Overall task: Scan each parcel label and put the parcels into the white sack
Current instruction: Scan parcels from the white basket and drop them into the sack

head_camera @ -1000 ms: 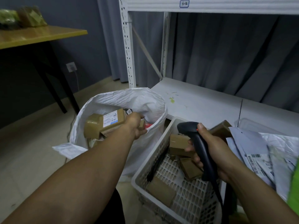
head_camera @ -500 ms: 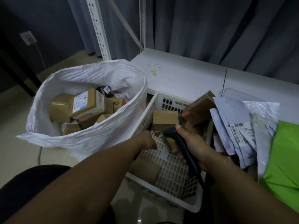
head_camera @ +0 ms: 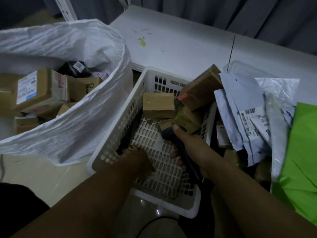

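Observation:
The white sack [head_camera: 96, 117] stands open on the left and holds several brown boxes, one with a white label [head_camera: 39, 90]. Beside it is a white slotted basket [head_camera: 118, 127] with brown parcels at its far end: a flat one [head_camera: 158, 105], a tilted one [head_camera: 199, 88] and a smaller one [head_camera: 187, 119]. My left hand [head_camera: 137, 157] reaches down into the basket's near left corner; what its fingers touch is hidden. My right hand [head_camera: 197, 152] grips the black scanner [head_camera: 187, 160] over the basket, its head near the small parcel.
Grey and white mailers [head_camera: 240, 109] with barcode labels and a bright green bag [head_camera: 300, 160] are piled right of the basket. A low white shelf board [head_camera: 180, 40] lies behind, with grey curtains beyond. A black cable [head_camera: 151, 224] runs along the floor below.
My left hand left the sack, crossed to the basket and went down into its near left corner. My view tilted down and closer. The scanner hand stayed over the basket.

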